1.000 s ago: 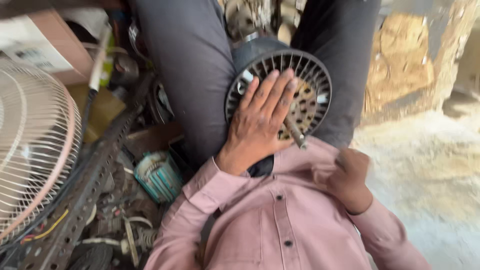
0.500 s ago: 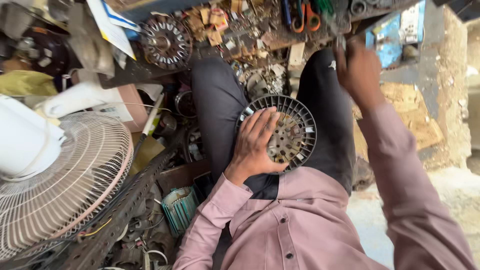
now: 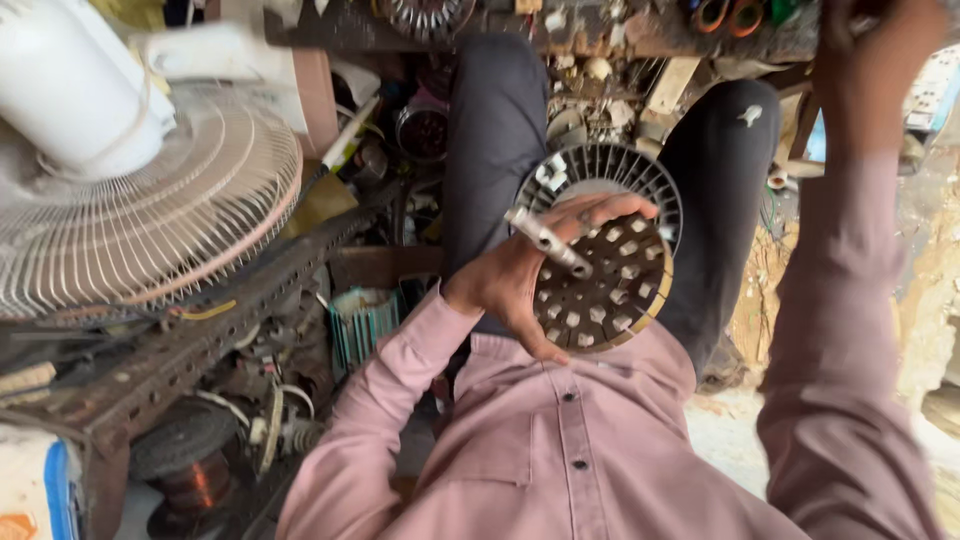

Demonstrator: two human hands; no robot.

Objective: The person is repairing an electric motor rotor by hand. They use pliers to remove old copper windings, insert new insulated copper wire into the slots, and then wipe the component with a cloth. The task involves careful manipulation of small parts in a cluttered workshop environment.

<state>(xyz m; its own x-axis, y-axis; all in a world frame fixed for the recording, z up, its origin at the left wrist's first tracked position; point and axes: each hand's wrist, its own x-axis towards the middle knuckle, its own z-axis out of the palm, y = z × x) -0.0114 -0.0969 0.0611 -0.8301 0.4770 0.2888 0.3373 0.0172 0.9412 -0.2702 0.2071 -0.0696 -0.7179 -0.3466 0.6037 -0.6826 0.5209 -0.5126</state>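
Item: round grey slotted metal motor housing point(image 3: 610, 270), resting on the person's lap between the dark-trousered knees. Left hand point(image 3: 530, 275) lies across its left rim, fingers wrapped round a short silver metal shaft point(image 3: 548, 242) and steadying the housing. Right hand point(image 3: 880, 50), arm raised, reaches the cluttered shelf point(image 3: 640, 35) above the housing; grip blurred, cannot tell. Step judged: fetching a tool. White wire fan guard point(image 3: 150, 220) well left of the housing.

White box with blue edge point(image 3: 35, 485), bottom-left corner; print unreadable.
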